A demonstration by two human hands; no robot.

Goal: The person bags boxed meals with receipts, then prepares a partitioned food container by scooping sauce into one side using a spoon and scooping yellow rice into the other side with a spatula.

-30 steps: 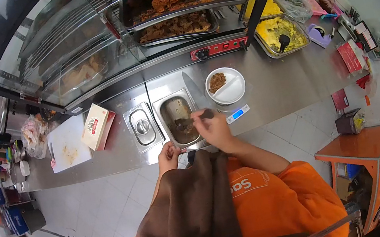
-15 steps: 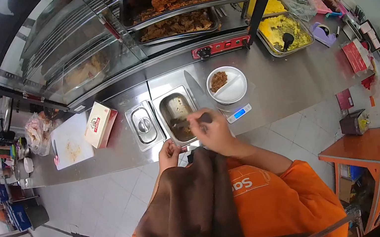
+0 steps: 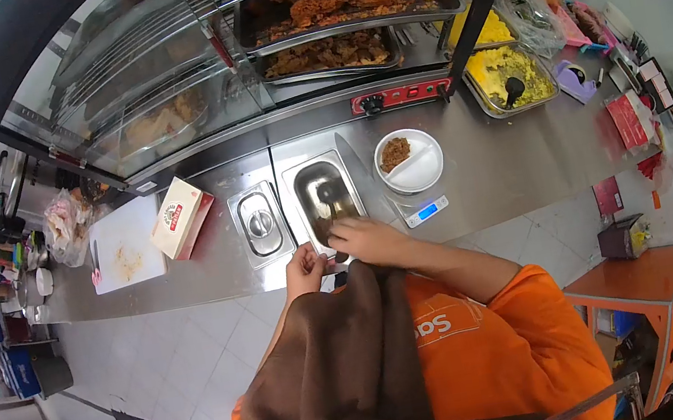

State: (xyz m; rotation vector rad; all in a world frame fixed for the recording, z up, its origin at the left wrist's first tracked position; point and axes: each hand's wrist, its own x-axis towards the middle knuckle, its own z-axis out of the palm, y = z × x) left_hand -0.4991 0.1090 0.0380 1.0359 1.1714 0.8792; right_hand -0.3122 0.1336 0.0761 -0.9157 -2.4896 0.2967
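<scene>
The steel food pan (image 3: 318, 179) is nearly bare inside, with a little brown residue toward its near end. My left hand (image 3: 304, 270) pinches the pan's near left rim. Low over the near end of the pan, my right hand (image 3: 367, 242) is closed round a dark-handled utensil (image 3: 341, 257); its working end is mostly hidden. To the right, a divided white bowl (image 3: 427, 166) holds brown shredded food (image 3: 395, 153) in one section. It rests on a digital scale (image 3: 427, 211) with a lit blue display. A covered steel pan (image 3: 260, 221) stands left of the open one.
A knife (image 3: 354, 156) lies between pan and bowl. On the left are a cutting board (image 3: 127, 245) and a paper box (image 3: 182, 218). A glass warmer with fried-chicken trays (image 3: 349, 19) stands behind; a yellow-food tray (image 3: 510, 78) is at right.
My right hand has lowered toward me with the utensil, to the pan's near end. The utensil's handle now points toward my body. My left hand stays at the rim; the view has shifted slightly.
</scene>
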